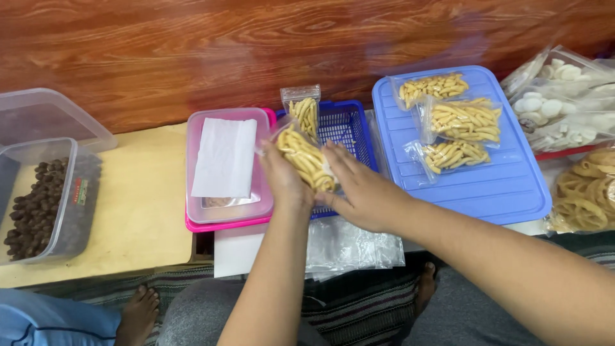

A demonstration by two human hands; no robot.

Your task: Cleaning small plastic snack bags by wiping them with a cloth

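My left hand (282, 176) and my right hand (359, 186) together hold a clear plastic bag of yellow stick snacks (306, 159) just over a blue mesh basket (346, 131). Another filled bag (303, 109) stands upright in the basket's far left corner. On a blue lid (487, 182) to the right lie three more filled bags of the same snacks (462, 118).
A pink box with a clear lid and a white paper (225, 160) sits left of the basket. Empty clear bags (349, 250) lie by my knees. A tub of dark brown balls (38, 205) stands far left. Bags of white and ring crackers (570, 102) lie at right. Someone's bare foot (136, 314) shows at bottom left.
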